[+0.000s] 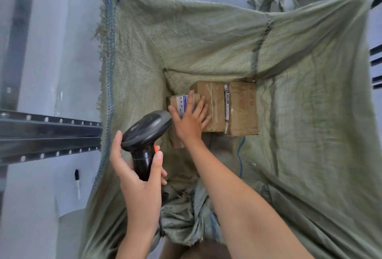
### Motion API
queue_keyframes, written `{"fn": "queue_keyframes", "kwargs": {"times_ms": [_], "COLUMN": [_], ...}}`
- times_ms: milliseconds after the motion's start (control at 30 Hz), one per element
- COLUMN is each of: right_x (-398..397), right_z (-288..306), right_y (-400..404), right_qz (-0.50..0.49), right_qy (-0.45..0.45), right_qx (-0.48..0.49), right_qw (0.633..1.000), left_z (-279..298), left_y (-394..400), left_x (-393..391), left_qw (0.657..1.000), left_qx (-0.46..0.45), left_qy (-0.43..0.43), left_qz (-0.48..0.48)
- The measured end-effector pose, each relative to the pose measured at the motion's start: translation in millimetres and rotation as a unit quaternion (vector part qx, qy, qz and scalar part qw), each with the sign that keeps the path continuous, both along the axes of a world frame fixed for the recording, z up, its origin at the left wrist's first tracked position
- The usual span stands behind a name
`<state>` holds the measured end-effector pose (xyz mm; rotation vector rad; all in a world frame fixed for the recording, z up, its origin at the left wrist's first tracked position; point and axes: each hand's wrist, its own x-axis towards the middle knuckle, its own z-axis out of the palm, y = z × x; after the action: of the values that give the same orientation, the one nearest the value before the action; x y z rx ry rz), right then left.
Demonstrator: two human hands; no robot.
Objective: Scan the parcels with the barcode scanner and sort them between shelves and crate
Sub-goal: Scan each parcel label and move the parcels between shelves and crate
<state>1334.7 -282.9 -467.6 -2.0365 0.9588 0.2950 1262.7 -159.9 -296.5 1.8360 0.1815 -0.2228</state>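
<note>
At the far left, a grey metal shelf rail [49, 134] with punched holes crosses the view, and below it a marker pen [77, 184] hangs against the pale wall. Next comes a large green woven sack [206, 37], its mouth held wide open, filling most of the view.

Just inside the sack's left edge, the left hand [137, 176] grips the handle of a black barcode scanner [144, 134], fingers curled round it and thumb raised along the side. The scanner's head tilts toward the parcels, close to them but not touching.

To its right, the right hand [189, 120] reaches down into the sack. Its fingers are spread wide and lie flat on a small cardboard parcel [177, 103], covering part of that parcel's white label. They hold nothing. Touching the small parcel on its right is a larger taped cardboard parcel [231, 107] with a narrow label strip across its top. Both rest at the bottom of the sack. At the far right edge, dark shelf bars [375, 68] show.

The step in hand appears to be steadying the small parcel for scanning. To do it well, the right hand should probably slide clear of the label, keep the parcel flat, and let the scanner point squarely at the barcode.
</note>
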Motion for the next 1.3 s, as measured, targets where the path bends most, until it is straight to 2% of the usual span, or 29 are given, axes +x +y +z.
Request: {"fn": "queue_keyframes", "kwargs": {"times_ms": [333,500,800,1067,1300], "right_x": [-78.3,-143.7,-293.5,-365.5,-427.8], "right_z": [77.5,143.8,230.9,280.7,298.1], "right_y": [-13.3,-2.3,49.4,133.8,235.0], "right_qz": [0.068,0.136,0.33,0.448,0.541], "right_qy": [-0.09,-0.161,-0.293,-0.346,-0.365], "right_qx": [-0.031,-0.066,-0.153,-0.153,-0.119], "right_qw": [0.993,0.975,0.884,0.81,0.748], "left_z": [46.1,78.7,128.5,164.1,174.4], "left_y": [13.4,28.3,92.5,177.0,258.5], "left_x": [-46.0,-114.0,-269.5,-375.3,-459.0], "left_qw": [0.997,0.989,0.966,0.938,0.904], "left_qx": [-0.007,-0.007,0.082,0.112,0.129], "left_qy": [-0.079,-0.147,-0.239,-0.262,-0.273], "left_qz": [0.022,0.001,0.056,0.196,0.304]}}
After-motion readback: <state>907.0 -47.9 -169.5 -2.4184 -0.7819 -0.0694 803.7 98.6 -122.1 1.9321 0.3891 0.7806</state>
